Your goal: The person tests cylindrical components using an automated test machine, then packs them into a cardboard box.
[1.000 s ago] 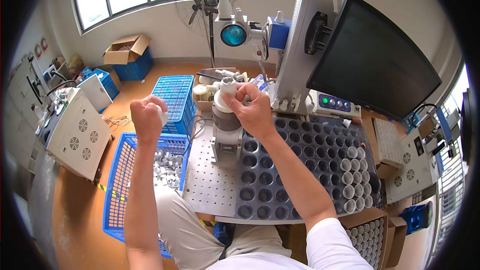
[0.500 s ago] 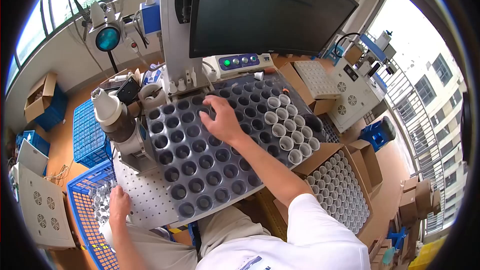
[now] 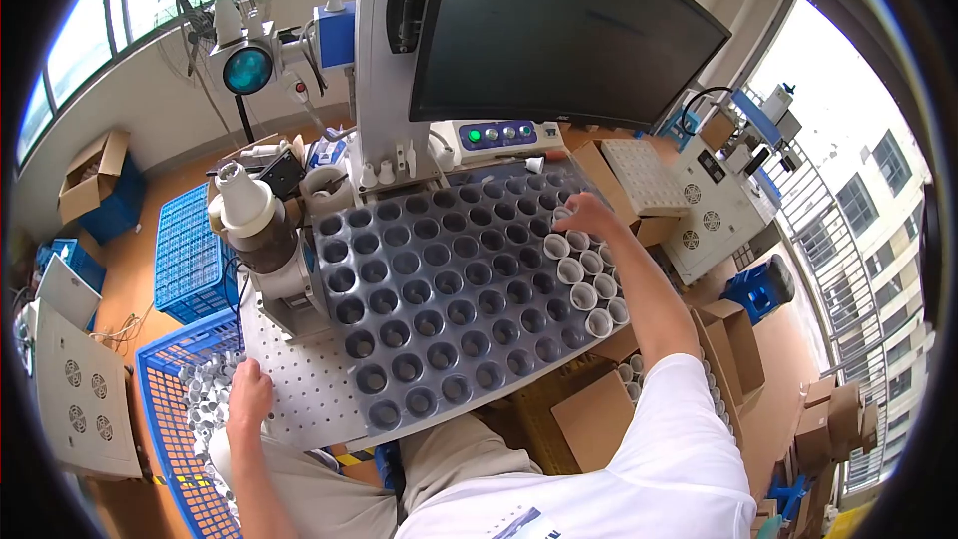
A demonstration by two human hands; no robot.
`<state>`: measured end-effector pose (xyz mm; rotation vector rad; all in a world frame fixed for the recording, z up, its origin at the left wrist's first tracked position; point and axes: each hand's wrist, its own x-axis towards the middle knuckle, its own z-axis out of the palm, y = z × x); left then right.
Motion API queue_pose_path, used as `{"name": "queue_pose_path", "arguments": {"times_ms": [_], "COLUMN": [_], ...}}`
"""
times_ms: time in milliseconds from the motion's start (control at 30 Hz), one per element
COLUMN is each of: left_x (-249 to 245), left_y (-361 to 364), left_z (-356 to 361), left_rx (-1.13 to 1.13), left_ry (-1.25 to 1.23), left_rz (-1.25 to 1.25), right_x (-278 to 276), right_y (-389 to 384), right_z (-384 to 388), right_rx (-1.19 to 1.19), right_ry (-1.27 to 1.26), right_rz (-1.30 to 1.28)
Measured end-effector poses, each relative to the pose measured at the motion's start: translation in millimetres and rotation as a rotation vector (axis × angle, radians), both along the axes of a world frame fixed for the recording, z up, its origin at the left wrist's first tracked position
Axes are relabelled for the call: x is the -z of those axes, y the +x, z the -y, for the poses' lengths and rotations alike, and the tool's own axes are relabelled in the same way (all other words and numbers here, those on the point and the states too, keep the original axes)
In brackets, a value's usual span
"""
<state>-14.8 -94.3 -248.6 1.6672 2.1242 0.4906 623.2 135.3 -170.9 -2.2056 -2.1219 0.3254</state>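
Crossing the black welled plastic tray (image 3: 396,279), the right hand (image 3: 587,217) shifts work to a round white plastic cup (image 3: 559,217) at its fingertips (clasp unclear).

a pale metal table (image 3: 304,394), with a dark tray (image 3: 395,280) covering most of its top.

the bare strip at the left is dotted with small, evenly spaced holes; the tray, full of round wells in rows, lies flat to the right of it and reaches almost to the front edge. at the back of the strip stands a machine (image 3: 269,250) with a dark collar and a white cone on top, its base just beside the tray. beyond the tray, a tall metal post (image 3: 384,80) rises, and a control box (image 3: 499,138) with a green button sits to its right.
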Motion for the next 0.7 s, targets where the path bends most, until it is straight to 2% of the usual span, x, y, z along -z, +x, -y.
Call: {"name": "queue_pose_path", "arguments": {"times_ms": [100, 200, 233, 300, 367, 433, 467, 533, 600, 633, 700], "left_x": [-6.2, -2.0, -0.8, 5.3, 0.3, -6.6, -8.3, 4.3, 11.5, -13.0, -24.4], "left_y": [3.1, 1.1, -1.4, -3.1, 3.2, 6.7, 6.3, -0.5, -7.6, 4.6, 8.0], "left_z": [1.9, 5.7, 6.4, 3.5, 1.7, 1.2, 2.1, 3.2, 8.4, 10.2, 15.2], "left_rx": [-0.005, 0.040, 0.126, 0.099, 0.042, 0.116, 0.153, 0.167, 0.188, 0.023, 0.108], "left_ry": [0.006, 0.086, 0.091, 0.070, 0.095, 0.101, 0.106, 0.114, 0.143, 0.032, 0.071], "left_rz": [0.002, -0.039, -0.103, -0.084, -0.041, -0.052, -0.059, -0.098, -0.148, -0.017, -0.046], "right_x": [-2.4, -25.4, -41.9, -74.5, -67.6, -66.2, -54.3, -33.9, -25.7, -28.1, -39.8], "right_y": [3.1, -6.0, -24.0, -64.8, -107.4, -164.0, -188.1, -217.6, -229.3, -231.5, -228.3], "right_z": [-2.8, -8.2, -5.6, 4.9, 14.4, 35.8, 50.6, 58.7, 61.8, 57.5, 44.8], "right_rx": [-0.054, 0.037, 0.015, -0.020, -0.275, -0.420, -0.452, -0.593, -0.577, -0.524, -0.403], "right_ry": [0.029, -0.037, 0.007, 0.088, 0.309, 0.203, 0.286, 0.269, 0.258, 0.256, 0.252], "right_rz": [-0.031, -0.016, -0.032, -0.063, -0.003, -0.187, -0.237, -0.318, -0.349, -0.445, -0.626]}}
